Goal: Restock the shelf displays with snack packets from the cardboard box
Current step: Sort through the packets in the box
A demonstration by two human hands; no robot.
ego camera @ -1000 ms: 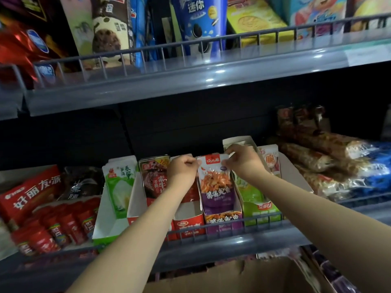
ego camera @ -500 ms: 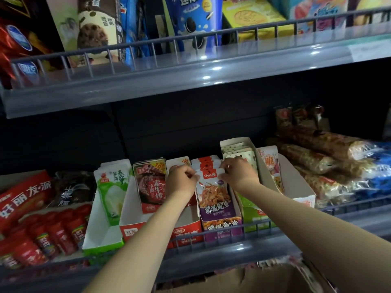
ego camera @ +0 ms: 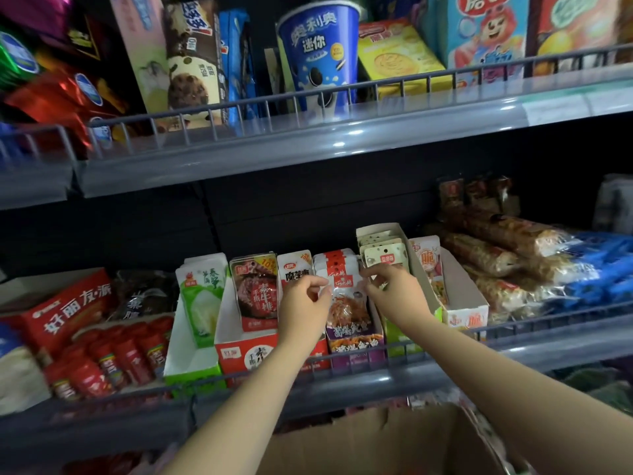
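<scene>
Grey shop shelving fills the view, and the lower shelf (ego camera: 565,341) carries a row of open display cartons behind a wire rail. Both hands work at the purple-fronted carton (ego camera: 356,347) in the middle of that row, where a stack of red-topped snack packets (ego camera: 347,303) stands upright. The left hand (ego camera: 305,303) has its fingers curled with thumb and forefinger closing on the left edge of the front packet; the right hand (ego camera: 394,293) pinches at the packet's upper right corner, its other fingers loosely bent. Neighbouring cartons sit just beside it: a red one (ego camera: 246,354) on the left, a green one (ego camera: 400,337) on the right. Near the bottom edge, the cardboard box (ego camera: 376,443) sits below the shelf, its contents out of sight.

The step in hand looks like squaring the front packet against the stack. To do it well, I would keep both pinches light and level, press the packet back evenly so it stands flush, and avoid dragging the right wrist across the green carton's packets.
</scene>
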